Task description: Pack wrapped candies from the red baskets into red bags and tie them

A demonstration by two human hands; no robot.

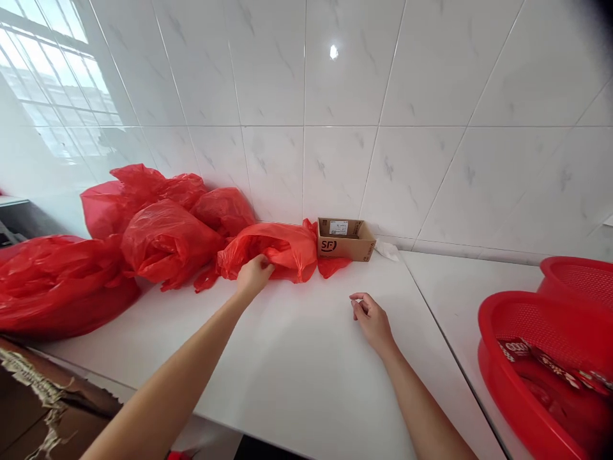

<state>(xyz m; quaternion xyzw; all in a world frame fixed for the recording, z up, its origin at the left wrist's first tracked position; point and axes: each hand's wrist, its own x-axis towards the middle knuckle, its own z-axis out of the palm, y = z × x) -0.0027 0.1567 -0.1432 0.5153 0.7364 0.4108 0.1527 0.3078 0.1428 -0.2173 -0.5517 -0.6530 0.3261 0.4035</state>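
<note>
My left hand (253, 273) reaches forward and pinches the near edge of a red plastic bag (278, 249) lying on the white counter (297, 358) against the tiled wall. My right hand (371, 321) rests on the counter to the right, fingers loosely curled, with nothing in it. A small open cardboard box (345, 239) stands just right of the bag, touching the wall.
Several more full red plastic bags (163, 243) are piled at the left along the wall, a large one (57, 281) nearest the edge. Two red mesh baskets (541, 358) sit at the right, the near one holding packets. A torn cardboard box (43, 402) is at bottom left.
</note>
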